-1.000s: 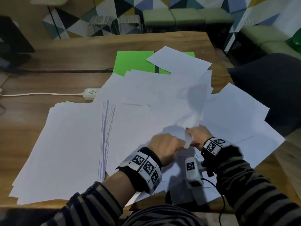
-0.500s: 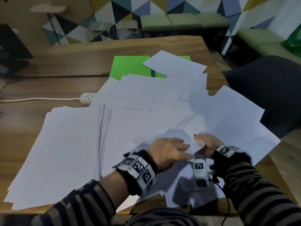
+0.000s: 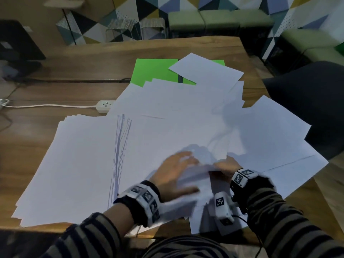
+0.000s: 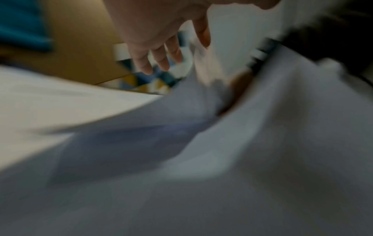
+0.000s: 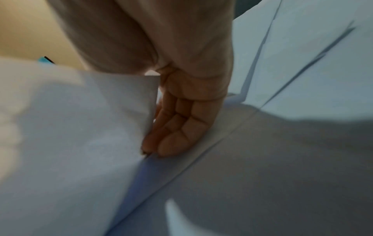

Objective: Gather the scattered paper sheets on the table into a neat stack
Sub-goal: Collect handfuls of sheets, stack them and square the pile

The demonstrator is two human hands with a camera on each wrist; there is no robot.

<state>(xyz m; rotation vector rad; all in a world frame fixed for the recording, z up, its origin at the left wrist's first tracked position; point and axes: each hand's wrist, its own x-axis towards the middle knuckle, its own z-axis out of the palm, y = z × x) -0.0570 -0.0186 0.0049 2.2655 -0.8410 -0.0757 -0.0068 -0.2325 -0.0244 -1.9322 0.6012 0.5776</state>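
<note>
Many white paper sheets (image 3: pixel 186 112) lie scattered and overlapping across the wooden table (image 3: pixel 149 47). A rougher pile of sheets (image 3: pixel 74 164) sits at the left. My two hands meet near the table's front edge. My right hand (image 3: pixel 226 165) pinches a lifted sheet (image 3: pixel 195 181) at its edge. In the right wrist view its fingers (image 5: pixel 181 124) curl down beside the lifted sheet (image 5: pixel 90 127), their tips on the paper below, and the thumb is hidden behind it. My left hand (image 3: pixel 175 172) is spread, fingers (image 4: pixel 157 55) straight, with the blurred sheet lying across it.
Green sheets (image 3: pixel 154 71) lie partly under the white ones at the back. A white power strip (image 3: pixel 105 105) with its cord lies on the left of the table. A dark chair (image 3: pixel 307 99) stands at the table's right edge. Some sheets overhang the front edge.
Both hands have drawn back toward the front edge. The sheet in my right hand has swung over my left hand, whose fingers have spread out.
</note>
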